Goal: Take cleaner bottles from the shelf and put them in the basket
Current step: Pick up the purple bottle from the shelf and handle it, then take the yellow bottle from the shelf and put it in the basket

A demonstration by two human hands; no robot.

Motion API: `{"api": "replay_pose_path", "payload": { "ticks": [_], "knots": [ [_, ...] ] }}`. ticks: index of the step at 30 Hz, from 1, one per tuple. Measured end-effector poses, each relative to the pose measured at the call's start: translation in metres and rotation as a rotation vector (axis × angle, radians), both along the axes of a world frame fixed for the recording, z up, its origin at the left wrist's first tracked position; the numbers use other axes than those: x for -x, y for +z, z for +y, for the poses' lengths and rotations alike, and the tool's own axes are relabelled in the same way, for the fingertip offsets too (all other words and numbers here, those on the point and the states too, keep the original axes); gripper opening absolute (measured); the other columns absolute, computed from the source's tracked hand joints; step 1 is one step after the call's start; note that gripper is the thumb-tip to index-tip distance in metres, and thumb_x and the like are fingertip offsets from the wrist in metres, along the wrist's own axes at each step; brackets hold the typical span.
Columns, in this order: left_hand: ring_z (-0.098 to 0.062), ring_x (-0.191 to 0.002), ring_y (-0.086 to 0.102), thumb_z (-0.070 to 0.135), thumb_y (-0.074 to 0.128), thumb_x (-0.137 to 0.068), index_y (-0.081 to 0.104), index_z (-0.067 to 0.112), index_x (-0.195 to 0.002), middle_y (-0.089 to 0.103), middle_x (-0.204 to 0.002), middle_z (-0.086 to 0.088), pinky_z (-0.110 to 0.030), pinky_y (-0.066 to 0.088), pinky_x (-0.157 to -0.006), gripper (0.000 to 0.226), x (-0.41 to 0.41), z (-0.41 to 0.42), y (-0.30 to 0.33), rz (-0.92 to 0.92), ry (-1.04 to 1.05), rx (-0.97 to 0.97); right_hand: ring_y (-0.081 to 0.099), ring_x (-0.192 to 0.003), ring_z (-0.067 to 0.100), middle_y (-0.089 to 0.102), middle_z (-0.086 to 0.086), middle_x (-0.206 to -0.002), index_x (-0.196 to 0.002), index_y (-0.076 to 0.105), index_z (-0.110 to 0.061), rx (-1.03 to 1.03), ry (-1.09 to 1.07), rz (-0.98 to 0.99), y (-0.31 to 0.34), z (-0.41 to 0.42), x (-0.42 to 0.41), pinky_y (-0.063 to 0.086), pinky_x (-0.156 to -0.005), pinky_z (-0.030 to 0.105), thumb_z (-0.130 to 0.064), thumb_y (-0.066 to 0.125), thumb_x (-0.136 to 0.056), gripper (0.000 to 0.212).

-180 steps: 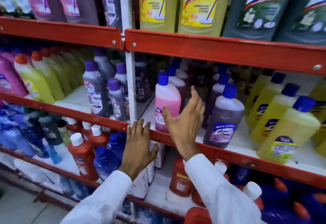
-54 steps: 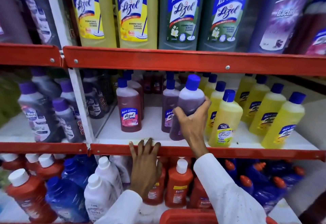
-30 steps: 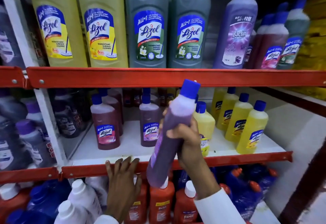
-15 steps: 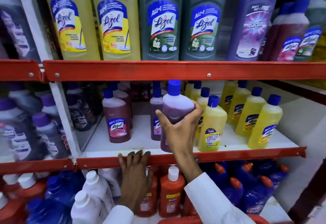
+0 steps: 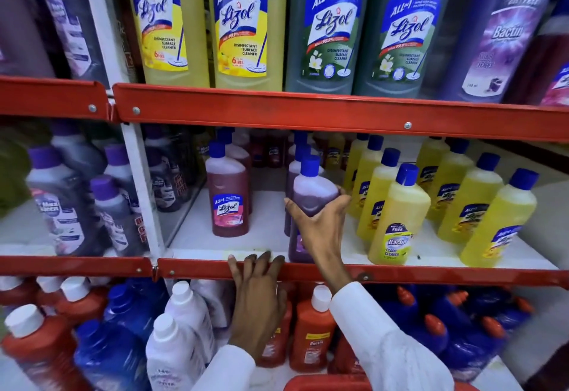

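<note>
Head view: my right hand (image 5: 320, 221) is wrapped round the purple bottle (image 5: 311, 193) standing on the middle shelf (image 5: 431, 273); left hand (image 5: 258, 301) splayed on its rim. Pickup stage, I judge; next, lift toward the red basket (image 5: 323, 384) at six o'clock.

2 bare hands, left hand (image 5: 257, 304), right hand (image 5: 320, 221), long white sleeves (image 5: 388, 341)

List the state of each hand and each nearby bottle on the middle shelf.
Right hand: wrapped around the purple bottle.
Left hand: fingers resting on the red shelf edge, holding nothing.
Purple bottle: upright, capped, base at shelf level.
Red Lizol bottle: standing, capped.
Yellow Bactin bottle: standing, capped.
</note>
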State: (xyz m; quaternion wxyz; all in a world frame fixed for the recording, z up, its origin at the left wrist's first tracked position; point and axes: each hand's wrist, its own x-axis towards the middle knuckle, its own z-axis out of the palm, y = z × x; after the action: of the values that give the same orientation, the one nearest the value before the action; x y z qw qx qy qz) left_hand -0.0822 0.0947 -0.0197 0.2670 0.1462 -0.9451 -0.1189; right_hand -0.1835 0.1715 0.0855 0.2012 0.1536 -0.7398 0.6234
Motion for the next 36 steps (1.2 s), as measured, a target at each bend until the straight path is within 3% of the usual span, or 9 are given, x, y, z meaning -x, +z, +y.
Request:
{"api": "replay_pose_path", "payload": {
  "ticks": [4, 10, 15, 17, 20, 24, 28, 32, 36],
  "knots": [
    [-0.029, -0.119, 0.048, 0.034, 0.062, -0.074, 0.056, 0.028, -0.122, 0.061, -0.129, -0.002, -0.062, 0.0, -0.115, 0.049, 0.0, 0.001, 0.0, 0.002, 0.002, 0.002, 0.052, -0.12, 0.028, 0.047, 0.013, -0.128, -0.13, 0.035, -0.005, 0.007, 0.006, -0.004, -0.006, -0.001, 0.0, 0.051, -0.101, 0.038, -0.038, 0.093, -0.063, 0.094],
    [-0.031, -0.125, 0.046, 0.033, 0.063, -0.074, 0.054, 0.026, -0.128, 0.058, -0.135, -0.004, -0.065, 0.007, -0.116, 0.055, -0.002, 0.006, 0.0, 0.004, 0.015, 0.027, 0.053, -0.121, 0.025, 0.048, 0.012, -0.13, -0.131, 0.033, -0.008, -0.015, 0.041, -0.019, -0.007, 0.008, -0.001, 0.047, -0.087, 0.014, -0.039, 0.094, -0.061, 0.097],
    [-0.032, -0.129, 0.046, 0.033, 0.062, -0.08, 0.056, 0.024, -0.126, 0.059, -0.134, -0.003, -0.062, 0.02, -0.116, 0.047, -0.005, 0.014, -0.007, 0.154, -0.023, 0.016, 0.047, -0.125, 0.018, 0.045, 0.005, -0.138, -0.142, 0.034, -0.016, -0.053, 0.002, 0.064, -0.017, 0.042, -0.008, 0.047, -0.104, 0.033, -0.055, 0.084, -0.067, 0.099],
    [-0.03, -0.125, 0.05, 0.028, 0.064, -0.08, 0.059, 0.022, -0.12, 0.062, -0.129, -0.003, -0.058, 0.031, -0.111, 0.041, -0.003, 0.028, -0.009, 0.23, -0.073, 0.031, 0.049, -0.114, 0.017, 0.049, 0.004, -0.128, -0.136, 0.042, -0.015, -0.031, -0.104, 0.145, -0.024, 0.065, -0.008, 0.047, -0.097, 0.031, -0.044, 0.084, -0.074, 0.08],
    [-0.028, -0.121, 0.053, 0.027, 0.066, -0.081, 0.061, 0.021, -0.12, 0.064, -0.127, -0.004, -0.052, 0.039, -0.107, 0.04, 0.009, 0.055, -0.008, 0.272, -0.17, 0.069, 0.05, -0.107, 0.022, 0.05, 0.004, -0.117, -0.125, 0.048, -0.011, 0.073, -0.341, 0.241, -0.036, 0.1, 0.0, 0.049, -0.091, 0.049, -0.025, 0.083, -0.075, 0.062],
    [-0.027, -0.122, 0.051, 0.024, 0.064, -0.082, 0.059, 0.018, -0.123, 0.061, -0.13, -0.006, -0.051, 0.036, -0.11, 0.041, 0.036, 0.086, -0.003, 0.233, -0.258, 0.068, 0.046, -0.123, 0.034, 0.05, 0.016, -0.134, -0.135, 0.042, -0.008, 0.046, -0.498, 0.147, -0.036, 0.123, 0.026, 0.042, -0.101, 0.054, -0.033, 0.084, -0.07, 0.081],
    [-0.027, -0.125, 0.048, 0.022, 0.06, -0.082, 0.054, 0.015, -0.127, 0.058, -0.132, -0.008, -0.047, 0.036, -0.111, 0.046, 0.058, 0.112, 0.002, 0.117, -0.287, 0.061, 0.04, -0.136, 0.036, 0.04, 0.016, -0.15, -0.15, 0.023, -0.01, -0.123, -0.382, 0.01, -0.027, 0.128, 0.061, 0.04, -0.109, 0.054, -0.045, 0.085, -0.064, 0.113],
    [-0.025, -0.124, 0.048, 0.026, 0.057, -0.083, 0.05, 0.015, -0.131, 0.058, -0.132, -0.006, -0.043, 0.035, -0.112, 0.05, 0.072, 0.124, 0.003, 0.025, -0.224, 0.079, 0.046, -0.133, 0.032, 0.041, 0.014, -0.148, -0.149, 0.022, -0.011, -0.049, -0.191, 0.003, -0.027, 0.138, 0.084, 0.048, -0.105, 0.052, -0.031, 0.084, -0.064, 0.107],
    [-0.023, -0.116, 0.05, 0.027, 0.059, -0.081, 0.049, 0.018, -0.134, 0.061, -0.123, -0.003, -0.041, 0.028, -0.112, 0.055, 0.074, 0.129, 0.003, -0.023, -0.18, 0.095, 0.06, -0.112, 0.025, 0.056, 0.009, -0.129, -0.141, 0.032, -0.016, 0.243, -0.072, -0.025, -0.018, 0.157, 0.086, 0.057, -0.09, 0.042, -0.034, 0.08, -0.059, 0.096]
  ]
}}
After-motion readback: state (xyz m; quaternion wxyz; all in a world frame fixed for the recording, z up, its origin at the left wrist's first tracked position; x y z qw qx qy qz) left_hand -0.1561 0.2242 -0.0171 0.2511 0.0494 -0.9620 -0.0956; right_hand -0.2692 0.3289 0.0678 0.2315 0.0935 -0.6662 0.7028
